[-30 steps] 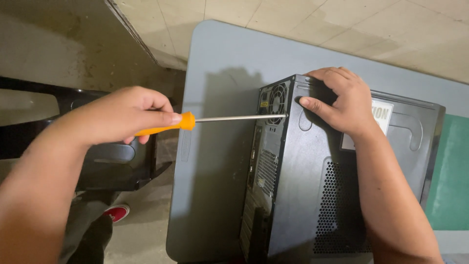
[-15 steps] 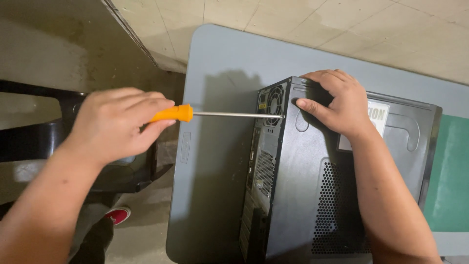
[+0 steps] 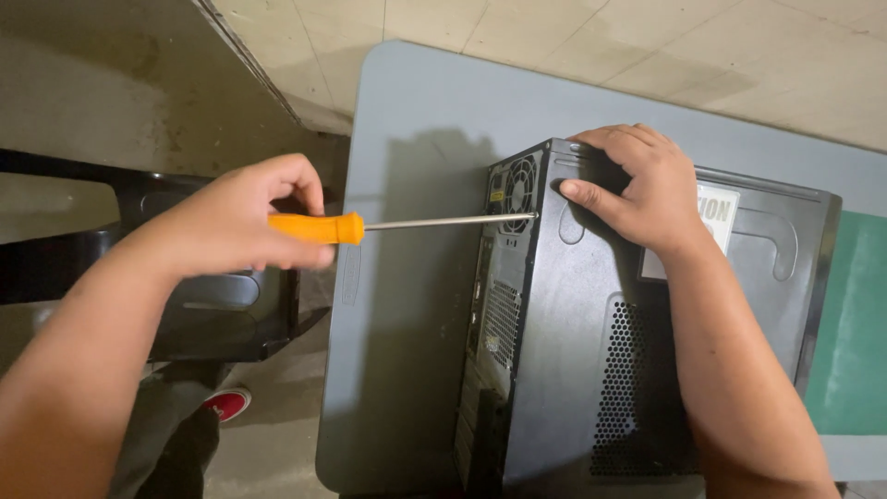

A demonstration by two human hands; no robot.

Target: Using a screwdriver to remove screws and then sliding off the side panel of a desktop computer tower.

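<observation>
Gripping the orange handle of a screwdriver (image 3: pixel 370 225), the left hand (image 3: pixel 236 222) sits at 9 o'clock in the view, fingers clenched around the grip. The thin metal shaft runs level toward 3 o'clock, and its tip meets the rear edge of the black computer case (image 3: pixel 591 342) just beside the round fan grille (image 3: pixel 520 188), near the top corner of the back panel.

Right hand (image 3: pixel 647 189) at 1 o'clock: palm down on the upper side panel of the case, fingers spread and pressed flat over the corner, thumb pointing toward 9 o'clock. It presses rather than grasps; nothing is enclosed in it. A white sticker on the panel is partly hidden under this hand.

Case lies on its side on a grey surface (image 3: pixel 416 139), back panel facing 9 o'clock, vent holes in the side panel toward 6 o'clock. A green mat (image 3: pixel 855 323) lies at 3 o'clock, just beside the case.

Off the surface's edge at 8 o'clock: a black chair (image 3: pixel 222 314), and lower down a red shoe (image 3: pixel 226 403) on the concrete floor. Pale floor tiles (image 3: pixel 517 37) at 12 o'clock.
</observation>
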